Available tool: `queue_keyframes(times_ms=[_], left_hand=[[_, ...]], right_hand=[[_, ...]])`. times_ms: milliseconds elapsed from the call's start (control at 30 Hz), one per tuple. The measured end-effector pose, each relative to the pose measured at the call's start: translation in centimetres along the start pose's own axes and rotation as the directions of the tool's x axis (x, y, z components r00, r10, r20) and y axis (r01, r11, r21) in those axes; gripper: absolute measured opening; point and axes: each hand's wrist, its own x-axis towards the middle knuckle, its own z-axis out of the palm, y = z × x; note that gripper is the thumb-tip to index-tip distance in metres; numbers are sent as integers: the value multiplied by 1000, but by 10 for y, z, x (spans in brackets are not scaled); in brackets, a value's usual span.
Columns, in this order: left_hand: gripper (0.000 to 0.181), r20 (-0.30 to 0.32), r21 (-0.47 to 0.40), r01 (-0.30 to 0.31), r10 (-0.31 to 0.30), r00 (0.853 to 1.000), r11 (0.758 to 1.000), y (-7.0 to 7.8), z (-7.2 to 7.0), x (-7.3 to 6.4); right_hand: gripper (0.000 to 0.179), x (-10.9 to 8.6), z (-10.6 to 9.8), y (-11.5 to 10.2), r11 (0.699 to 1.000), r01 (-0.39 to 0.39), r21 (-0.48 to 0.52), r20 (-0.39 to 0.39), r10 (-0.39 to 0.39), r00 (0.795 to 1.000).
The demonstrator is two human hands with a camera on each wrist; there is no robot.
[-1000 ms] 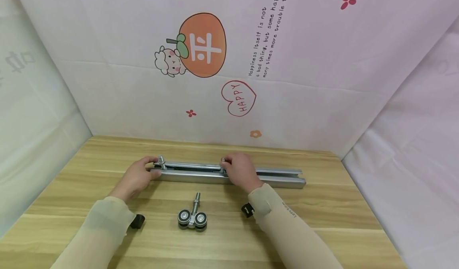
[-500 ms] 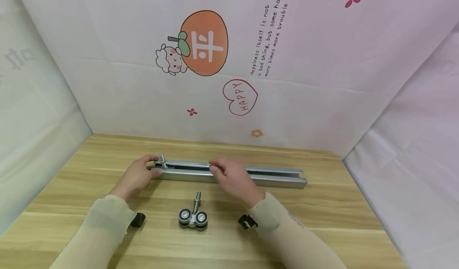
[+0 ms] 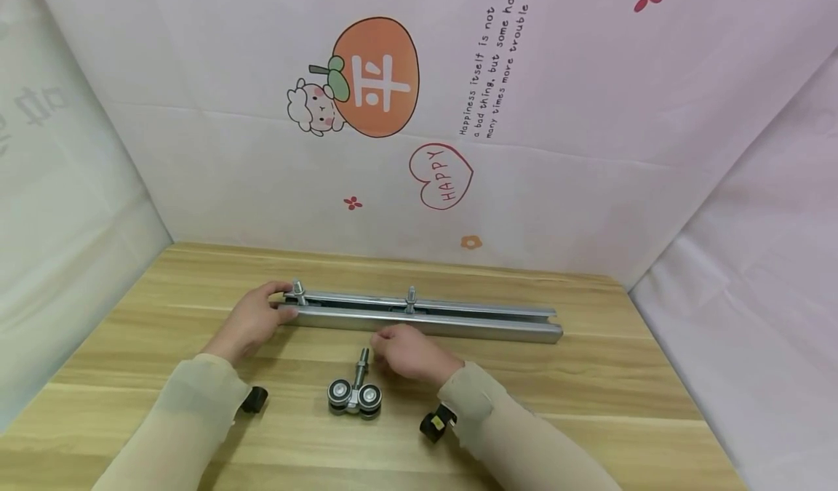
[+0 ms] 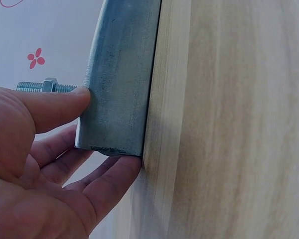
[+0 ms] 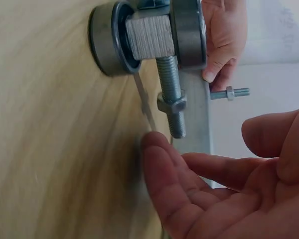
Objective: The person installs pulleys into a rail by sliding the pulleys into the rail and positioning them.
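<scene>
A silver metal track rail (image 3: pixel 484 326) lies lengthwise on the wooden table, slot upward. My left hand (image 3: pixel 252 322) grips its left end; in the left wrist view the thumb lies along one edge of the rail (image 4: pixel 120 74) and fingers touch the end. Two threaded bolts, a left one (image 3: pixel 299 292) by that hand and another (image 3: pixel 411 300) near mid-rail, stand up out of the slot. A loose roller trolley (image 3: pixel 354 398) with black-rimmed wheels sits in front, its bolt pointing toward the rail. My right hand (image 3: pixel 415 353) holds nothing, fingertips just beside that bolt's tip.
A white printed cloth (image 3: pixel 556 185) hangs behind the table's back edge, with plain white cloth at both sides. Black wrist-camera pieces show under the left sleeve (image 3: pixel 177 411) and the right sleeve (image 3: pixel 497 411).
My right hand has let go of the mid-rail bolt and come down and left toward the loose trolley. The left hand has stayed on the rail's end.
</scene>
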Motion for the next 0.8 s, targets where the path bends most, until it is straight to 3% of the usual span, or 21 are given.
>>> queue_keyframes(times_ms=[167, 533, 667, 800], left_hand=[[59, 3, 1, -1, 1, 1000, 1000, -1, 0, 0], [58, -8, -2, -8, 8, 1000, 1000, 1, -1, 2], [59, -5, 0, -3, 3, 1000, 1000, 1, -1, 1], [59, 0, 15, -1, 1, 1000, 1000, 0, -1, 0]], right_hand=[[32, 4, 6, 1, 973, -111, 205, 83, 95, 992], [26, 10, 9, 3, 917, -179, 357, 125, 143, 982], [28, 9, 10, 1, 872, -205, 445, 153, 152, 977], [30, 8, 13, 0, 798, -225, 559, 194, 137, 971]])
